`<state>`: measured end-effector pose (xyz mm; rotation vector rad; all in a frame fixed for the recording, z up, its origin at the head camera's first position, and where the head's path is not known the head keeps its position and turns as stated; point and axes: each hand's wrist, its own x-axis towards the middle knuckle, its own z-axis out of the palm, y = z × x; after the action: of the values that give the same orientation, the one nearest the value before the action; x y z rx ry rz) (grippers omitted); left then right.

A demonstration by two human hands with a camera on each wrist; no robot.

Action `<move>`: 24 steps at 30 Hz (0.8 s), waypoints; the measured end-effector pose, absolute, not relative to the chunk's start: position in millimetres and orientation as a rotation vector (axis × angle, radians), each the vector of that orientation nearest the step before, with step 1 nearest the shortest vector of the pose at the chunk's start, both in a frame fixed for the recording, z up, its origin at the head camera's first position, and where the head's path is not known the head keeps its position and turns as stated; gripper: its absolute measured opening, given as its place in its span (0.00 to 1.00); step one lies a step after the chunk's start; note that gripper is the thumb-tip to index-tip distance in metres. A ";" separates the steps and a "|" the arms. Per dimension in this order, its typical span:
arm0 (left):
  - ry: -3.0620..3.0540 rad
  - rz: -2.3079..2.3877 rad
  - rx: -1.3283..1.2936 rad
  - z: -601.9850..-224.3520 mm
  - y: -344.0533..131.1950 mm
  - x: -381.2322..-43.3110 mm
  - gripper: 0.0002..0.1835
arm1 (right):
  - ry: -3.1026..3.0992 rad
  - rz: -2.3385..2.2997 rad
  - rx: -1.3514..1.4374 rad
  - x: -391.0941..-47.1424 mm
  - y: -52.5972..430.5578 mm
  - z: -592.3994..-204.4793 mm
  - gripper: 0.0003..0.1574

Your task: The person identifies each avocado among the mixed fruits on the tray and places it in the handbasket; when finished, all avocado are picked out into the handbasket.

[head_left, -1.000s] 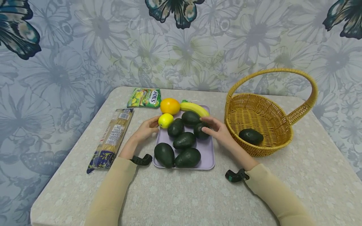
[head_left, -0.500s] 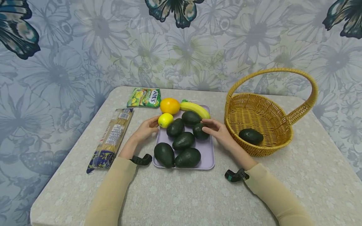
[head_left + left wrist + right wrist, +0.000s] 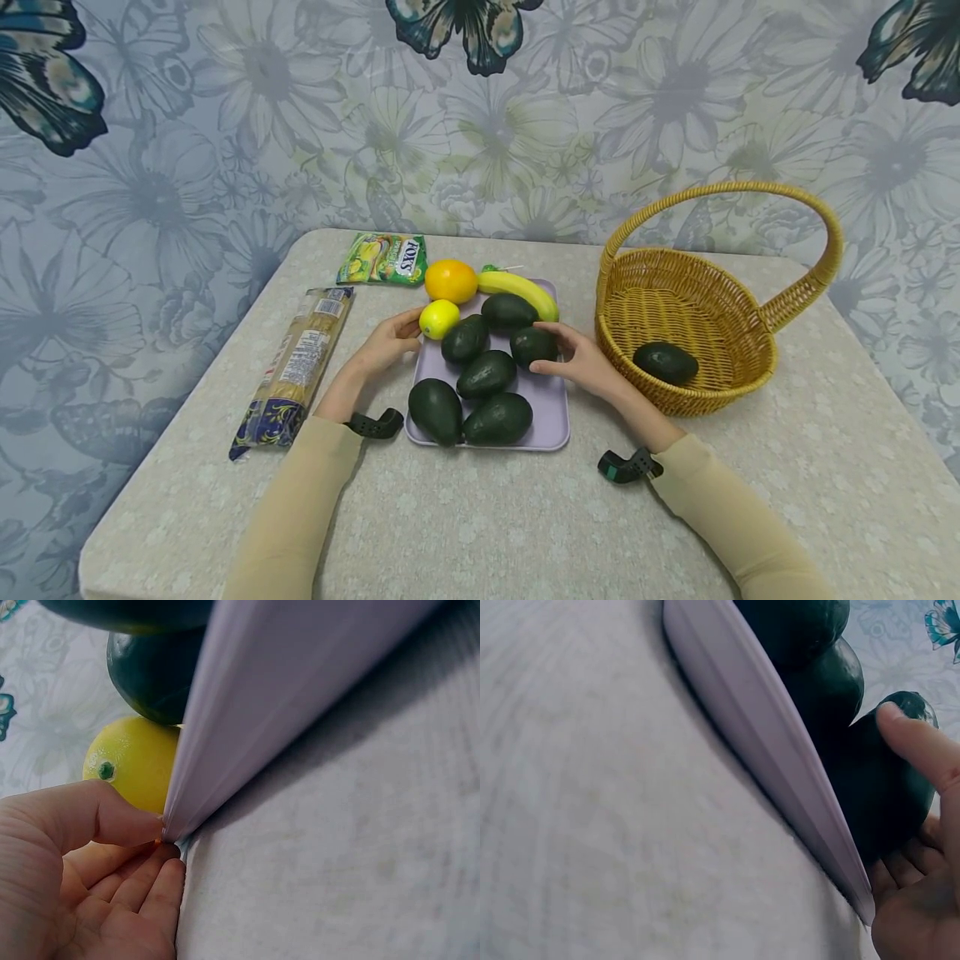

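Observation:
A lilac tray [image 3: 551, 408] bears several dark green avocados [image 3: 487, 375], a yellow lemon [image 3: 439, 319] and a banana [image 3: 513, 287]. At its left edge my left hand [image 3: 386, 343] pinches the rim beside the lemon; the left wrist view has the thumb [image 3: 124, 817] against the tray's edge. My right hand [image 3: 585, 358] holds the avocado [image 3: 532, 346] at the tray's right side, thumb on the near side and fingers on the far side. In the right wrist view this avocado [image 3: 885, 780] rests at the tray rim, with the fingers partly hidden behind it.
A wicker basket [image 3: 750, 358] with a tall handle stands right of the tray, one avocado [image 3: 666, 362] inside. An orange [image 3: 451, 282] sits at the tray's back left corner. Further left lie a green FOX'S packet [image 3: 382, 259] and a pasta pack [image 3: 296, 367].
My right hand's thumb has slid from atop the avocado to its near side, and the fingers have spread round it. A few avocados shifted slightly left. My left hand has stayed put.

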<state>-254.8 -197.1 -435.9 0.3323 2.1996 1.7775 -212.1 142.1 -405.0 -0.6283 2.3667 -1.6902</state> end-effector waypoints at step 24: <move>2.209 1.792 0.363 -439.8 -198.0 -255.7 0.35 | 2.471 -1.834 -1.037 -192.8 206.5 -336.3 0.42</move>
<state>-255.7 -198.0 -439.8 0.3628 2.2089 1.7920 -192.8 206.5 -336.3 -1.0368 2.4706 -1.8338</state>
